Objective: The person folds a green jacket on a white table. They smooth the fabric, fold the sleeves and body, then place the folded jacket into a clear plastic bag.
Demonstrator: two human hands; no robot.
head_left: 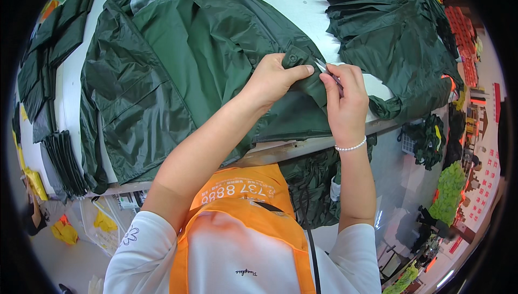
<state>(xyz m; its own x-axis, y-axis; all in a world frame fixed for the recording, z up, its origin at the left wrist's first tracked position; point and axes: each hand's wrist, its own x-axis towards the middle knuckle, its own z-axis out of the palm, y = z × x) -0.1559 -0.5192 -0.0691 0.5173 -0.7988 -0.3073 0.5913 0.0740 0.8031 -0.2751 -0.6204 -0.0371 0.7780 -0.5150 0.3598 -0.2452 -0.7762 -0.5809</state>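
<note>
Left fingers (pixel 300 72) pinch green garment (pixel 216 48) between them; right fingers (pixel 348 73) grip pointed tool (pixel 319 65)

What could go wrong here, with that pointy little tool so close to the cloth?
The pointed tool in the right hand could nick the dark green garment, its tip being right at the fabric. It might also prick the left hand, whose thumb is close by. Garment folds near the front edge of the table could slip off.

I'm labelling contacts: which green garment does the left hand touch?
The middle garment, spread wide, pinched by the left hand; the folded stack lies left, the pile right.
</note>
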